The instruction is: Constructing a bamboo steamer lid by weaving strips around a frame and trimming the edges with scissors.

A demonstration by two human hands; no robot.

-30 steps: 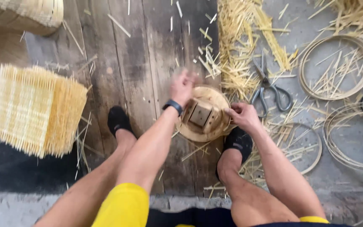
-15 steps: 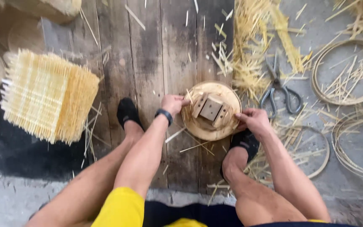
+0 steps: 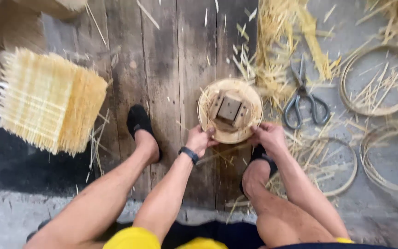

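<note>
While gripped at its near rim by both hands, round bamboo tray (image 3: 230, 110) w/ wood block in centre sits tilted over plank floor (image 3: 171, 69) btwn the feet. Left hand (image 3: 200, 139) closed on lower-left edge, right hand (image 3: 267, 136) closed on lower-right edge. Scissors (image 3: 304, 97) just right among straw; bamboo hoops (image 3: 377, 83) further right; slat stack (image 3: 47, 102) well left.
</note>
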